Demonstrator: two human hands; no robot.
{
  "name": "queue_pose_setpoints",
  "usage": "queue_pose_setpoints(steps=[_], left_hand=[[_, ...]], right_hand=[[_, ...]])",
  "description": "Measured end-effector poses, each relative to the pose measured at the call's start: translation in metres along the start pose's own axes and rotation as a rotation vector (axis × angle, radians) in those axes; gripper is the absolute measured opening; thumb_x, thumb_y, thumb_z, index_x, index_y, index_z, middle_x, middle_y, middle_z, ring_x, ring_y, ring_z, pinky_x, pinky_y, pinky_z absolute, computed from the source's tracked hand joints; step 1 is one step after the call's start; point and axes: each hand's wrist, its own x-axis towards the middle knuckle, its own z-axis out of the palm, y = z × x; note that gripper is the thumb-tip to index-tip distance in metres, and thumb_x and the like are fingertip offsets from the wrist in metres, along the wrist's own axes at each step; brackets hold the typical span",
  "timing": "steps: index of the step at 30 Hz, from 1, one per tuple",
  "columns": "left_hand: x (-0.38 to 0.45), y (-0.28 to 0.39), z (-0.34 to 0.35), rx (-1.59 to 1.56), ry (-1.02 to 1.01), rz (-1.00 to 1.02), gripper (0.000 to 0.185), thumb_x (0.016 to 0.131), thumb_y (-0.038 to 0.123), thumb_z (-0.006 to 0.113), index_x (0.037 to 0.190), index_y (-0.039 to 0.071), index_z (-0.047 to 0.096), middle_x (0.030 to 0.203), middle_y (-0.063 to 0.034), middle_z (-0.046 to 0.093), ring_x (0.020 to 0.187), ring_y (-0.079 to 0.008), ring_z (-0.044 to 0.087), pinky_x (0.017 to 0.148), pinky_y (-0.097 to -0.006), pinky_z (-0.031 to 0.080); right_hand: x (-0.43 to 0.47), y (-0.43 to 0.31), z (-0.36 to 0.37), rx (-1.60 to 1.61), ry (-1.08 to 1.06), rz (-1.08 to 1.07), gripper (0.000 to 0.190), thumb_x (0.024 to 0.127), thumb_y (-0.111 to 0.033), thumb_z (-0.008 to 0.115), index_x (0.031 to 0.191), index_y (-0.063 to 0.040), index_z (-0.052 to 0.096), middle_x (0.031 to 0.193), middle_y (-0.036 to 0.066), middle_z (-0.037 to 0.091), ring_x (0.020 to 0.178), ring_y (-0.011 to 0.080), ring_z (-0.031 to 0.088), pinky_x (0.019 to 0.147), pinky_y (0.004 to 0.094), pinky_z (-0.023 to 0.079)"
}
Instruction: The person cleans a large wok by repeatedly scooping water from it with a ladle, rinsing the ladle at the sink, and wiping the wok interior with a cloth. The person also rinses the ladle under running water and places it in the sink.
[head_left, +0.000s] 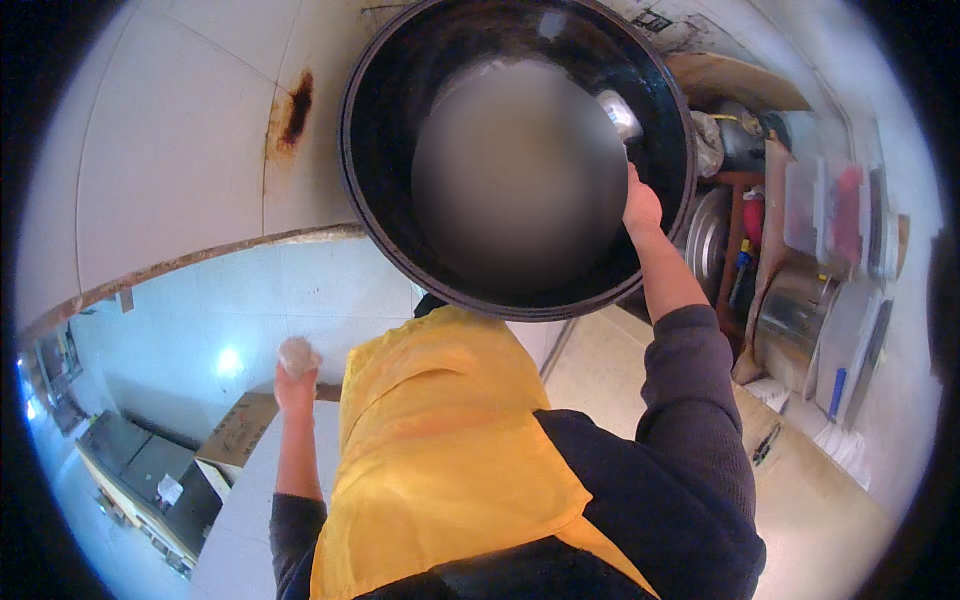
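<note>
A large round black wok (525, 306) takes up the top middle of the view. A round blurred patch hides most of its inside. My right hand (643, 202) reaches over the wok's right side, its fingers partly lost behind the blur. Just beyond that hand, a shiny metal piece (624, 118) shows against the dark wall; whether the hand holds it is unclear. Out to the left, away from the wok, my left hand (296, 388) is closed around a pale, fuzzy wad (298, 355). A yellow apron (442, 442) covers my front.
White tiles (180, 120) with a rusty stain (298, 112) lie left of the wok. At lower left are a cardboard box (238, 429) and a dark-topped unit (150, 469). Shelving on the right holds metal lids (709, 240), a steel pot (795, 311) and plastic containers (806, 206).
</note>
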Motion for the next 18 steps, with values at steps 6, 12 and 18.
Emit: queue_pose_setpoints(steps=[6,12,18], left_hand=[[-0.055,-0.142,-0.017,-0.202,0.012,-0.309,0.044,0.072,0.016,0.074,0.113,0.009,0.059,0.096,-0.0056,0.064,0.084,-0.0171,0.061,0.072,-0.0342,0.049],[-0.124,-0.155,-0.012,-0.384,0.136,-0.319,0.036,0.072,0.009,0.075,0.104,0.009,0.058,0.084,-0.0026,0.062,0.069,-0.0148,0.059,0.056,-0.0309,0.046],[-0.158,-0.153,-0.004,-0.315,0.147,-0.284,0.037,0.073,0.015,0.076,0.105,0.008,0.061,0.092,-0.0031,0.068,0.080,-0.0166,0.064,0.069,-0.0332,0.050]], right_hand=[[0.005,-0.060,0.084,0.302,-0.038,0.085,0.054,0.092,-0.016,0.046,0.144,-0.012,0.034,0.088,0.021,0.066,0.083,0.0373,0.065,0.072,0.0484,0.052],[-0.062,-0.162,0.115,1.376,-0.300,0.122,0.035,0.094,-0.013,0.051,0.130,-0.014,0.049,0.076,0.012,0.060,0.059,0.0229,0.055,0.050,0.0341,0.046],[-0.089,-0.146,0.061,1.934,-0.814,0.272,0.008,0.096,-0.014,0.050,0.101,-0.009,0.046,0.077,0.007,0.054,0.051,0.0121,0.047,0.040,0.0243,0.039]])
